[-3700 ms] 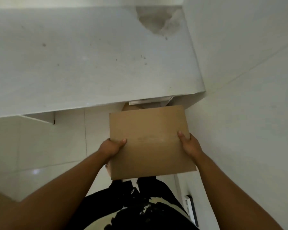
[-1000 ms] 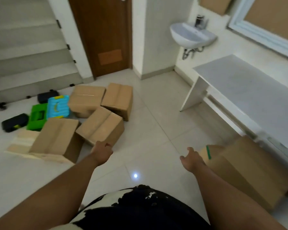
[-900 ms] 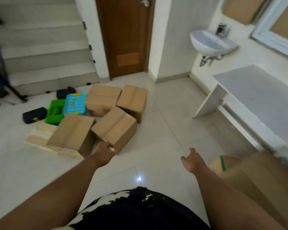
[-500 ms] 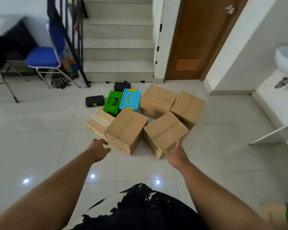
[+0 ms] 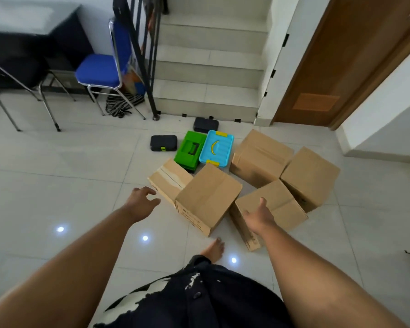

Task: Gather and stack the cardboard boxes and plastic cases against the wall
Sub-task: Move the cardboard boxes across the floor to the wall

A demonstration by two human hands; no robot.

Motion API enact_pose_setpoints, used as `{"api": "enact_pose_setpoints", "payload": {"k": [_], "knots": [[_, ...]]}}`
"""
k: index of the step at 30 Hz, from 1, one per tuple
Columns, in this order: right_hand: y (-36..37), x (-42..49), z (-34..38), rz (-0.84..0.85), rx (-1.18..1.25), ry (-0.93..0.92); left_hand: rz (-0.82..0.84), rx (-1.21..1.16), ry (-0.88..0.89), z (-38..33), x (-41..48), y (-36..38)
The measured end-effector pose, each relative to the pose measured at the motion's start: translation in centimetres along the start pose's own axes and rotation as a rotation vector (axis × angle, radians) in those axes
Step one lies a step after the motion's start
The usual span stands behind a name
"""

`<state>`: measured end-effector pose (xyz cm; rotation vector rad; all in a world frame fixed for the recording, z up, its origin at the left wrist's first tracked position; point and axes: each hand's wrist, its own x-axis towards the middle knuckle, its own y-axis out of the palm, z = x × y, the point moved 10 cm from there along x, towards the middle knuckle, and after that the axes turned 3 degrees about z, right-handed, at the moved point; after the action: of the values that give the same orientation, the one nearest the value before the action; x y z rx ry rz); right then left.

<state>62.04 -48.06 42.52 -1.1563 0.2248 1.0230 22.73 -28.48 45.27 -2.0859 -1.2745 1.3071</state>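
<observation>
I see a lot left to do. Five cardboard boxes sit in a bunch on the floor (image 5: 57,162), near the bottom of the stairs (image 5: 208,74). The nearest box (image 5: 208,197) is right in front of me, tipped at an angle. A flat box with tape (image 5: 169,177) touches it on the left side. Another box (image 5: 270,209) lies just to its right, and two more boxes, one (image 5: 260,157) and the other (image 5: 310,176), sit behind that.

The plastic cases are on the floor too, behind the boxes. There is a green case (image 5: 189,150) and a blue case (image 5: 217,147) side by side. A dark case (image 5: 163,143) lies left of the green one, and another dark case (image 5: 206,124) sits close to the first stair. None of these things is stacked. I cannot see the wall pile from here, so I cannot tell how much is done.

Both my arms reach out toward the boxes. My left hand (image 5: 141,200) is open, with fingers spread and bent a little. It hangs above the floor, just beside the taped box, not touching it. My right hand (image 5: 258,215) is open too, palm turned in, over the box on the right. I think I am going for the nearest box, one hand on each side. Neither hand holds anything. One bare foot (image 5: 214,248) steps near the box's front corner.
</observation>
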Motion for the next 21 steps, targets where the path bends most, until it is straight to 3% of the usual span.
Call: {"api": "enact_pose_setpoints", "payload": {"k": [11, 21], "knots": [[-3.5, 13.8, 18.8, 0.002, 0.057, -0.128, -0.014, 0.017, -0.043, -7.0, 15.9, -7.8], [-1.5, 17.7, 13.5, -0.057, 0.170, 0.189, 0.324, 0.242, 0.163, -11.9, 27.9, -2.4]]}}
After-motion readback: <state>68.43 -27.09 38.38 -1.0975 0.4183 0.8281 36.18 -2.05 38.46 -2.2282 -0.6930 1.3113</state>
